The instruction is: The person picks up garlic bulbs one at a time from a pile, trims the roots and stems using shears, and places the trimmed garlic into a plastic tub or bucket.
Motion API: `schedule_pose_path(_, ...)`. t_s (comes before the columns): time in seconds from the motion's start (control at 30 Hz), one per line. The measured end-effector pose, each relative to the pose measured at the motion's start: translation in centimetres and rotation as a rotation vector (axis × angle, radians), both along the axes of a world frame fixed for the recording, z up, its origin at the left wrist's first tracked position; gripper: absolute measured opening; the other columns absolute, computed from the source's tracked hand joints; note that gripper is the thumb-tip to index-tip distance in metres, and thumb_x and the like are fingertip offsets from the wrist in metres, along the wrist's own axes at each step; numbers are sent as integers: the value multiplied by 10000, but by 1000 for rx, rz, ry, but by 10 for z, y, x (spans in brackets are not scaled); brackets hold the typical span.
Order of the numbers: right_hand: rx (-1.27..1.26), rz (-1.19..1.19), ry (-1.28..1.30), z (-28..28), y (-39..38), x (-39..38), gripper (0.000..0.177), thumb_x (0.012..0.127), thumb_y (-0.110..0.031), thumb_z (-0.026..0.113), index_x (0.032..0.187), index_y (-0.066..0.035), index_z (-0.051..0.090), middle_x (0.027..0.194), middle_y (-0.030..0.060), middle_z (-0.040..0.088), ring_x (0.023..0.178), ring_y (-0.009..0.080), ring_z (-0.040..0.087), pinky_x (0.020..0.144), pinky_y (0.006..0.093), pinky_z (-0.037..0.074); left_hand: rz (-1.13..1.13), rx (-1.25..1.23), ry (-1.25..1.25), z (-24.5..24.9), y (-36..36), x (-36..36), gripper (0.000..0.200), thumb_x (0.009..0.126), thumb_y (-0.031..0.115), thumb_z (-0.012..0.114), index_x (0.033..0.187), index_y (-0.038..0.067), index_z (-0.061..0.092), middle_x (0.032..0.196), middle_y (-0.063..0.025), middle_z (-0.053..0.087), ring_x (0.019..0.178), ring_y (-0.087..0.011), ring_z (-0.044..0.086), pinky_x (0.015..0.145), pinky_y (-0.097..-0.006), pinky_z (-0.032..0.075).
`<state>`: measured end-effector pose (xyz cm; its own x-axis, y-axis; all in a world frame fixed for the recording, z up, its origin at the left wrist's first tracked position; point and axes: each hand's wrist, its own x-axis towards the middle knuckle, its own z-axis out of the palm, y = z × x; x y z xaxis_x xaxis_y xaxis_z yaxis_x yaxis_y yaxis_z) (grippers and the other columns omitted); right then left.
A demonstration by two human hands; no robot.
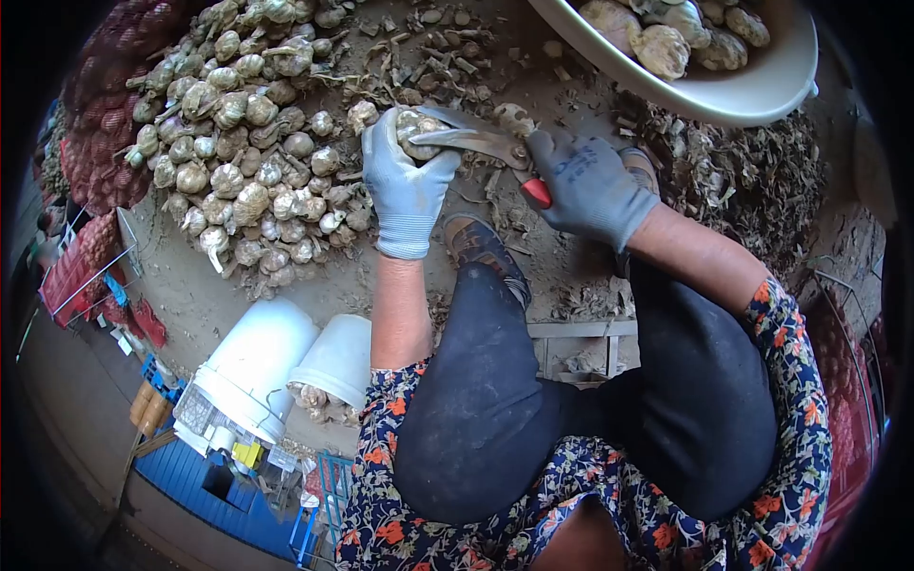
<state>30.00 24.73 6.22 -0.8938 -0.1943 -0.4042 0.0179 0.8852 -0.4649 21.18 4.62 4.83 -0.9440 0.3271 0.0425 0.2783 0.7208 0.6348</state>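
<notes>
My left hand (405, 181), in a grey glove, grips a garlic bulb (416, 129) held out over the dirt floor. My right hand (588, 186), also gloved in grey, holds red-handled shears (481, 141) whose blades are at the bulb. A big heap of garlic bulbs (243, 143) lies just left of my left hand. My knees in dark trousers are below the hands.
A white basin (752, 90) with trimmed garlic sits at top right. Cut stems and dry skins (752, 181) litter the ground. Two white buckets (286, 366) stand at lower left. Red mesh sacks of garlic (100, 124) lie at far left.
</notes>
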Motion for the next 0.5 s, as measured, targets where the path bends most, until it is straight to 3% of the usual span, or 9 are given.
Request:
schedule_pose_path(0.07,-40,-6,-136,1,3,-6,378,889,-345,526,1041,-2,478,842,234,631,820,388,644,735,495,491,42,172,-152,-3,-1,3,643,636,155,843,1160,-24,516,1022,-125,569,894,-221,598,799,-325,511)
schedule_pose_path(0.1,-175,-113,-208,-4,5,-8,361,895,-339,516,1018,-1,494,850,241,629,832,400,635,754,490,487,136,520,-442,0,3,11,577,708,112,795,1185,6,488,1053,-105,572,921,-207,613,808,-317,529)
schedule_pose_path(0.13,-312,-216,-281,-7,7,-9,347,900,-333,506,995,0,509,859,247,627,844,411,625,773,486,483,142,520,-437,0,5,13,577,708,112,795,1185,6,488,1053,-105,572,921,-207,613,808,-317,529)
schedule_pose_path(0.2,-332,-260,-280,-7,14,-2,363,896,-348,515,973,6,530,875,257,625,870,431,606,806,481,468,163,1181,-716,0,5,12,512,767,33,722,1202,40,451,1075,-90,571,947,-200,622,832,-322,540)
schedule_pose_path(0.23,-381,-256,-318,-5,18,2,395,889,-374,528,992,7,526,896,268,621,893,432,602,813,480,466,224,1272,-785,-1,1,11,514,767,-34,681,1205,56,429,1070,-89,572,971,-213,618,848,-335,536)
schedule_pose_path(0.33,-445,-290,-425,6,14,10,493,864,-451,565,1039,6,505,973,295,605,955,444,585,843,473,454,319,1360,-851,0,3,12,515,754,-56,674,1198,66,442,1070,-80,574,995,-210,609,867,-334,528)
schedule_pose_path(0.5,-517,-250,-441,3,-8,0,573,866,-489,559,1111,21,466,1047,310,581,1024,439,566,883,470,432,296,1226,-721,-6,17,19,496,750,-68,670,1177,68,456,974,-27,557,814,-108,550,757,-250,502)
